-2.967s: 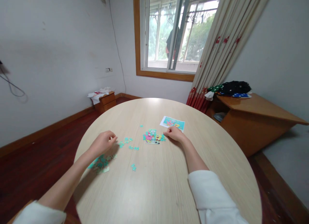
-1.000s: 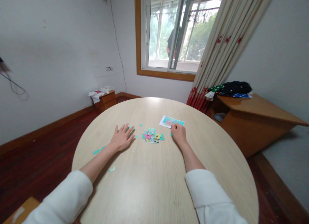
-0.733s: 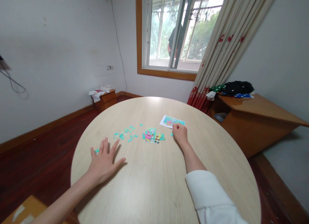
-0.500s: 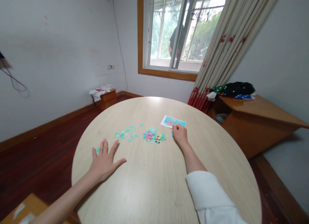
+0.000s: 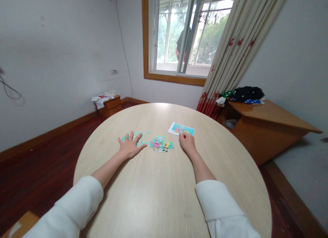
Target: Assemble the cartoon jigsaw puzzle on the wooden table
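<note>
left hand [image 5: 131, 148] lies flat, fingers spread, on loose teal puzzle pieces [image 5: 139, 134] mid-table [image 5: 159, 197]; curled right hand [image 5: 187, 142], grasp unclear, sits between one assembled patch [image 5: 161, 144] and one picture card [image 5: 181, 128].

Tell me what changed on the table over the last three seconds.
The left hand swept the loose teal pieces forward, drew back, and now lies flat on them again. The right hand, assembled puzzle patch and reference picture stayed put.
</note>
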Tool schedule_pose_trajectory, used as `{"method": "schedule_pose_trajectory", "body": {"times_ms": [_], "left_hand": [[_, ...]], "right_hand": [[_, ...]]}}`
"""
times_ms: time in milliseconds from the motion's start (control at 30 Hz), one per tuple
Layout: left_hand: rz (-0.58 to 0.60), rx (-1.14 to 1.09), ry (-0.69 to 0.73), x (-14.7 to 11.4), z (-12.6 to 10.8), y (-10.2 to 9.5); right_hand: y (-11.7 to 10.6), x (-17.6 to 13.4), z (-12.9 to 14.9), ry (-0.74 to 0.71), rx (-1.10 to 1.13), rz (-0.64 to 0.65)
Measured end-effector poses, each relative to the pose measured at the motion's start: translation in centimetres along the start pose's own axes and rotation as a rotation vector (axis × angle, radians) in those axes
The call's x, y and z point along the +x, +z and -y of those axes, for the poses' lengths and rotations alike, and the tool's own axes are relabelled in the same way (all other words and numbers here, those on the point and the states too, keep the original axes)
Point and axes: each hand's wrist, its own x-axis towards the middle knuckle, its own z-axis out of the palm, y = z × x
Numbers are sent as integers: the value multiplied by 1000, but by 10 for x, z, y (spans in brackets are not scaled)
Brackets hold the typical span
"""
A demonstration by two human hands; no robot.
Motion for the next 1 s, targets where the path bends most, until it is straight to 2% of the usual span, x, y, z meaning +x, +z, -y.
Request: {"method": "schedule_pose_trajectory", "body": {"times_ms": [233,500,633,767,867,1000], "left_hand": [[-1,-10,-11,25,-14,2],[-46,-27,-7,27,-13,4],[-78,-55,12,28,-12,6],[-95,-75,32,27,-11,5],[-101,-76,46,26,-11,4],[-119,-46,86,26,-12,4]], "right_hand": [[-1,-1,-3,5,68,-18],[-1,-1,-3,10,67,-8],[-4,3,-8,72,103,-23],[-11,4,-17,116,186,83],[-17,-1,-22,73,188,179],[-21,-9,-22,-20,131,227]]}}
